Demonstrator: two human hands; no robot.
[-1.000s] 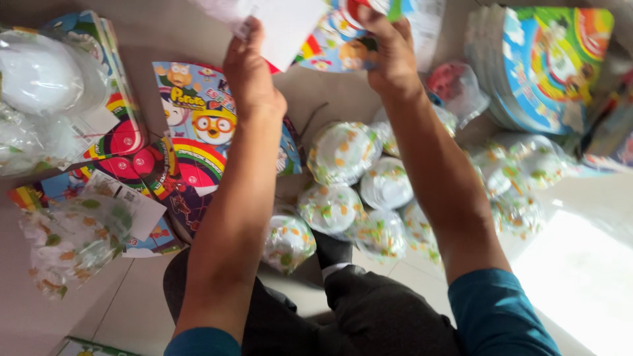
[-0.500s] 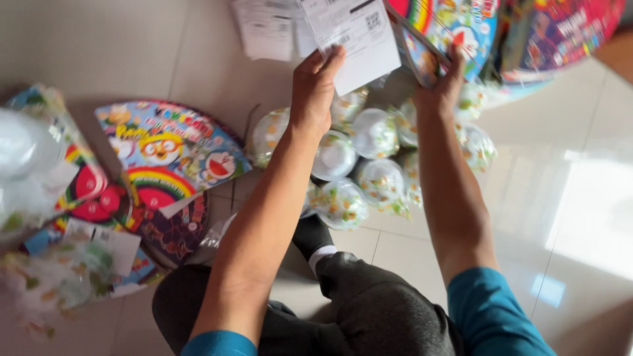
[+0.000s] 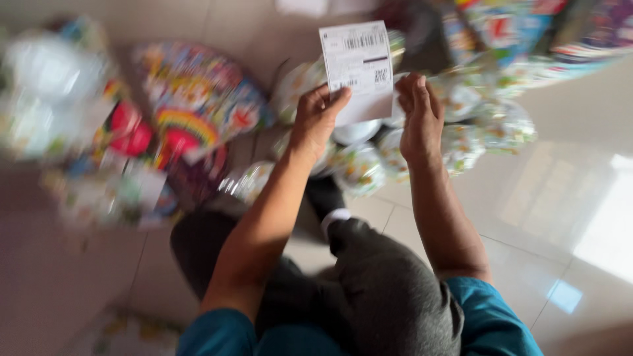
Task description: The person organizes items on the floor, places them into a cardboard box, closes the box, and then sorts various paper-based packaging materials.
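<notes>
I've got the white paper slip [image 3: 357,69] pinched in my left grip [image 3: 318,122]; my right grip [image 3: 419,118] touches its right edge, fingers loosely curled, above wrapped round packets [image 3: 359,171] on the floor [image 3: 547,217].

daylight glare at right; heavy motion blur throughout.

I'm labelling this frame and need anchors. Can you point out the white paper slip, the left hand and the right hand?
white paper slip [image 3: 358,62], head view, on the middle of the sheet.
left hand [image 3: 316,122], head view, on the back of the hand.
right hand [image 3: 420,118], head view, on the back of the hand.
</notes>
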